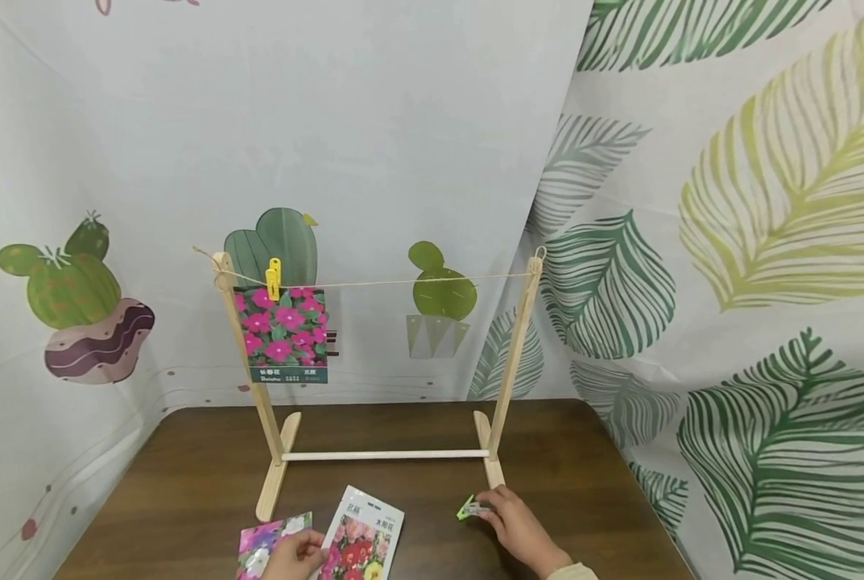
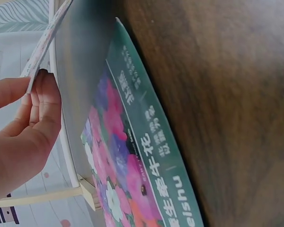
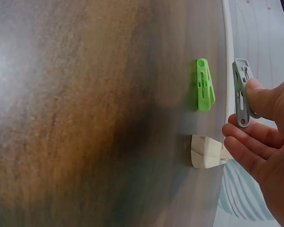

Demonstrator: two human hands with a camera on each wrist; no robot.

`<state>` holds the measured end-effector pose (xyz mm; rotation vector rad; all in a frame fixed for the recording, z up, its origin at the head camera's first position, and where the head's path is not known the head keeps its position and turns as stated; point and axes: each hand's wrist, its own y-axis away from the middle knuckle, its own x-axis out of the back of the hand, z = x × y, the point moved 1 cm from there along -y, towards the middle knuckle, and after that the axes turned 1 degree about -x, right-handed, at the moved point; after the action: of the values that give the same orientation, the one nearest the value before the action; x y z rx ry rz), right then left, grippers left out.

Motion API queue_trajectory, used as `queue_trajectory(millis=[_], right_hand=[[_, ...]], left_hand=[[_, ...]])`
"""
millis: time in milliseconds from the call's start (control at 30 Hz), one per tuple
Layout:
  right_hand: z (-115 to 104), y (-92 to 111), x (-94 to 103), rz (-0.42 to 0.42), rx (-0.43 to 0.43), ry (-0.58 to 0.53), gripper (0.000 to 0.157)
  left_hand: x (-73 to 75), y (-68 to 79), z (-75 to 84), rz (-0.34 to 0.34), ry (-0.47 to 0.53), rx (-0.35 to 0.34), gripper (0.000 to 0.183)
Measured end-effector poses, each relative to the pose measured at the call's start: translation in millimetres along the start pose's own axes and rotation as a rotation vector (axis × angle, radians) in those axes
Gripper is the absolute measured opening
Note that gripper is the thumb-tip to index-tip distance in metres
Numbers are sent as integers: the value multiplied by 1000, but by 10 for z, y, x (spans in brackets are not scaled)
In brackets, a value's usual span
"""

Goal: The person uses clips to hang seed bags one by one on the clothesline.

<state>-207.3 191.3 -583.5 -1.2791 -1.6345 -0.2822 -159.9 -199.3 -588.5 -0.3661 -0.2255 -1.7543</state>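
Note:
My left hand (image 1: 295, 556) pinches the edge of a white flower seed packet (image 1: 362, 532), which is raised off the table in the left wrist view. A second seed packet (image 2: 128, 156), with pink, purple and white flowers, lies on the table beside that hand. Between the thumb and fingers of my right hand (image 3: 270, 127) is a grey clothespin (image 3: 241, 94). On the table near it lies a green clothespin (image 3: 204, 87), apart from the fingers. A pink-flower packet (image 1: 283, 334) hangs from a string (image 1: 403, 282) under a yellow clothespin (image 1: 273, 278).
A wooden stand (image 1: 513, 362) holds the string between two posts, joined low down by a white rod (image 1: 388, 455). Its feet rest on the brown table (image 1: 576, 483). Behind are cloths printed with cacti and leaves (image 1: 613, 282).

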Motion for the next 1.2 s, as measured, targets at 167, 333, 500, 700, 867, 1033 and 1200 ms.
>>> queue_trajectory(millis=[167,333,500,700,867,1033,1200], right_hand=[[-17,-22,16,33,16,15,17],[-45,-49,32,52,27,24,18],[-74,-63,73,49,-27,-27,19],[-109,-81,114,-7,-70,-121,16],[-115,-98,117,-9,-38,-184,16],[-113,-114,105,16,15,-168,17],[-133,-153,126,0,26,-150,18]], left_hand=[[7,-5,47,16,8,15,11],[6,-11,91,53,3,31,9],[9,1,143,71,10,52,11],[28,-11,162,51,58,97,16],[47,-20,218,30,101,116,21],[63,-35,304,84,49,148,19],[70,-62,368,150,58,215,21]])
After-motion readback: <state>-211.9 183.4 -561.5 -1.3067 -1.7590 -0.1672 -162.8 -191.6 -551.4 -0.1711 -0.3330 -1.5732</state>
